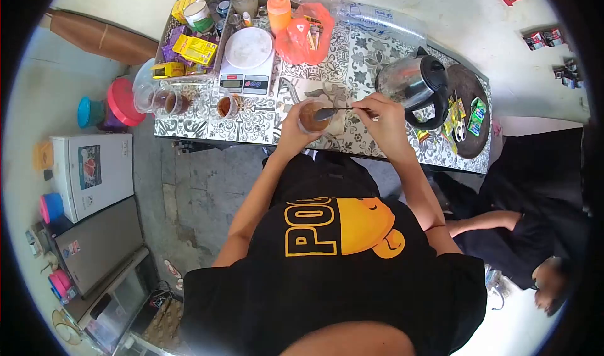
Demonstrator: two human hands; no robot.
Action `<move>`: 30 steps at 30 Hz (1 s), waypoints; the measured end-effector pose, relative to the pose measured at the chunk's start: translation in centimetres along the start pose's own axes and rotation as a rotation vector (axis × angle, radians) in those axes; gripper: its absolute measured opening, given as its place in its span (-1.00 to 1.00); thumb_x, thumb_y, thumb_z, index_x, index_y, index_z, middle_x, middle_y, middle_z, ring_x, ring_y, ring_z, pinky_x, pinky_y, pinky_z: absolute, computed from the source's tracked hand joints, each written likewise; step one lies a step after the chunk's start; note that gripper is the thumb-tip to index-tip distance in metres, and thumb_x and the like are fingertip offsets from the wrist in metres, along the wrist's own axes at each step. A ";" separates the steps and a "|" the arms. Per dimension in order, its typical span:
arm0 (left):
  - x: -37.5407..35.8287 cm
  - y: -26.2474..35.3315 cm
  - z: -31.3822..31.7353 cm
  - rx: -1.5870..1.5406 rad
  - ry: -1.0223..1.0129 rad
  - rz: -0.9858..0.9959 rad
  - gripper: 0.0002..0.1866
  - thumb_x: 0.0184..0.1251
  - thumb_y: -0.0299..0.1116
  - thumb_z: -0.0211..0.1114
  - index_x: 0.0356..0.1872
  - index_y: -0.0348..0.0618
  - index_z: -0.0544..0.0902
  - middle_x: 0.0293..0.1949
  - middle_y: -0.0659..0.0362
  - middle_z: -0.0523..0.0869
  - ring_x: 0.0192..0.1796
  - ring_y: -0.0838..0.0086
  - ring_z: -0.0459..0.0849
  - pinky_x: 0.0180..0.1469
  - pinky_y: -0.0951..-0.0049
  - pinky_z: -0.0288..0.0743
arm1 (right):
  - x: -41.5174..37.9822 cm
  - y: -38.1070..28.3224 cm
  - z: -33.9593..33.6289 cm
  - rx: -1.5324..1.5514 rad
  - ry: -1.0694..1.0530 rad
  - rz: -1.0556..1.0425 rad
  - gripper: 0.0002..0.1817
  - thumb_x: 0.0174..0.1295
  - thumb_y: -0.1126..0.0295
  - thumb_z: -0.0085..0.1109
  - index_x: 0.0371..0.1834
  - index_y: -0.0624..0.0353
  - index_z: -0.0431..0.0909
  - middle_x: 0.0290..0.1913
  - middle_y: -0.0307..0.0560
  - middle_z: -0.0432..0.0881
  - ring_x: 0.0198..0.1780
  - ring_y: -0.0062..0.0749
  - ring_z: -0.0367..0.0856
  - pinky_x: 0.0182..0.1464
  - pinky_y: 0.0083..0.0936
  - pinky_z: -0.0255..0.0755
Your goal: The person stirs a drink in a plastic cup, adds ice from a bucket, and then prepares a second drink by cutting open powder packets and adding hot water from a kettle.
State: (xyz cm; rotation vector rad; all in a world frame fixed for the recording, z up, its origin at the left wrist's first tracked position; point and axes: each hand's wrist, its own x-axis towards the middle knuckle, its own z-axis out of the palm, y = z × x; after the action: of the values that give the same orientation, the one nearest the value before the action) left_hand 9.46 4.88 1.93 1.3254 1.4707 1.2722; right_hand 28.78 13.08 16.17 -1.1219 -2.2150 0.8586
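My left hand [293, 133] wraps the clear, round plastic cup [313, 126] of brown liquid by the patterned table's [251, 129] near edge, where overtight squeezing could buckle it, while my right hand [389, 126] pinches a slim metal spoon [324, 114] whose tilting could drip.

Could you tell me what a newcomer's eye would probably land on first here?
Probably the orange plastic bag, beside an orange bottle towards the back of the patterned table. Next, near the front edge, the left hand holding a cup with something brown in it, and the right hand holding a spoon. The kettle stands out further right.
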 end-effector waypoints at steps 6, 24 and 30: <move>0.0 -0.3 0.0 -0.035 0.019 0.042 -0.13 -0.27 -0.49 0.63 0.23 -0.18 0.42 0.11 0.03 0.58 0.18 0.24 0.59 0.24 0.30 0.46 | 0.3 -1.5 1.6 0.165 0.094 -0.033 -0.80 0.06 0.67 0.32 -0.23 0.26 0.71 -0.33 -0.08 0.72 -0.32 -0.43 0.72 -0.23 -0.63 0.56; 0.3 -0.7 0.1 -0.051 0.020 0.013 -0.17 -0.24 -0.45 0.60 0.22 -0.18 0.44 0.07 0.01 0.60 0.11 0.20 0.63 0.16 0.31 0.50 | -0.6 1.2 6.3 -0.114 0.028 -0.663 -0.69 -0.03 0.59 0.21 -0.14 0.26 0.61 -0.08 0.05 0.66 -0.12 -0.15 0.70 -0.06 -0.38 0.62; 0.2 -0.8 0.0 0.010 0.027 0.040 -0.20 -0.23 -0.48 0.56 0.21 -0.15 0.45 0.05 0.02 0.62 0.09 0.22 0.64 0.15 0.32 0.52 | -1.4 3.5 8.1 -0.157 -0.082 -0.672 -0.69 -0.06 0.59 0.20 -0.16 0.25 0.62 -0.11 0.02 0.66 -0.05 -0.12 0.67 -0.04 -0.33 0.61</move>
State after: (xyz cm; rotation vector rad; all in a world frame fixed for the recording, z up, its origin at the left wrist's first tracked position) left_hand 9.28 5.16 1.18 1.3557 1.4778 1.3148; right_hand 25.82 11.06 7.99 -0.3398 -2.5141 0.4490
